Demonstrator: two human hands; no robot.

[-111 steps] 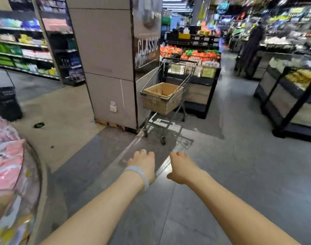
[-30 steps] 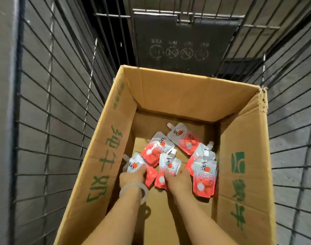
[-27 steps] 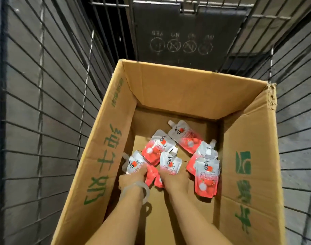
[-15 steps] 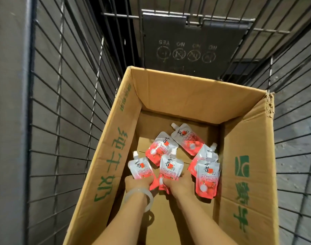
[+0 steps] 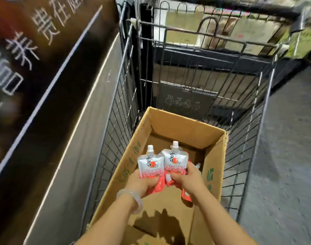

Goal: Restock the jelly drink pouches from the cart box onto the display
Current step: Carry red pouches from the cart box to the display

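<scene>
An open cardboard box [image 5: 214, 167] with green print sits in a wire shopping cart [image 5: 128, 82]. My left hand [image 5: 142, 183], with a pale bracelet on the wrist, grips a red-and-white jelly pouch [image 5: 150, 165] by its lower part, spout up. My right hand [image 5: 186, 177] grips a second jelly pouch [image 5: 175, 161] the same way, right beside the first. Both pouches are raised above the box floor. More pouches [image 5: 186, 195] lie in the box, mostly hidden under my right hand and wrist.
A dark pillar panel with white lettering [image 5: 36, 55] stands close on the left of the cart. The cart's folded child-seat flap [image 5: 184, 101] closes its far end. Grey floor [image 5: 283, 156] runs along the right side.
Both hands have lifted a pouch each up from the box floor. The camera has pulled back and up, so the cart's far end and the pillar come into sight.
</scene>
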